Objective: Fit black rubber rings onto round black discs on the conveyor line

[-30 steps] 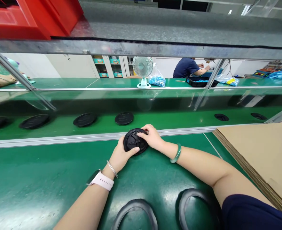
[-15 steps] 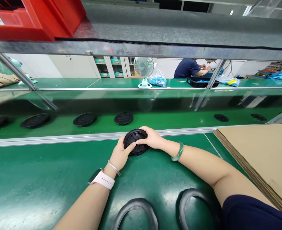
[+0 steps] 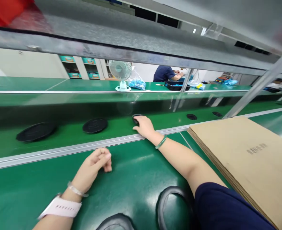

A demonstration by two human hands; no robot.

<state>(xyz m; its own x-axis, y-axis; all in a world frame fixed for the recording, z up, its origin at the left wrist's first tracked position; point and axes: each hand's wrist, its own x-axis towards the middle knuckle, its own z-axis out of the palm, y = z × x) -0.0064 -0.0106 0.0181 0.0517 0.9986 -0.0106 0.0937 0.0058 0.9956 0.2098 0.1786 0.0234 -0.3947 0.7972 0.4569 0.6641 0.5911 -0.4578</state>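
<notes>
My right hand (image 3: 144, 126) reaches over the metal rail onto the green conveyor belt (image 3: 66, 135) and lies on a round black plastic part (image 3: 135, 118), mostly hidden beneath my fingers. My left hand (image 3: 94, 164) rests on the green worktable (image 3: 131, 179) with its fingers loosely curled and nothing in it. Two more black round parts (image 3: 94, 125) (image 3: 35, 131) lie on the belt to the left of my right hand.
A stack of cardboard sheets (image 3: 248, 159) lies at the right. Two dark rubber rings (image 3: 172, 204) (image 3: 115, 223) lie near the table's front edge. Further black parts (image 3: 191, 116) sit on the belt to the right. A small fan (image 3: 120, 73) and another person (image 3: 165, 73) are beyond the belt.
Both hands held the black part on the table. My right hand has carried it forward onto the belt, my left hand has let go and drawn back, and the view has swung right.
</notes>
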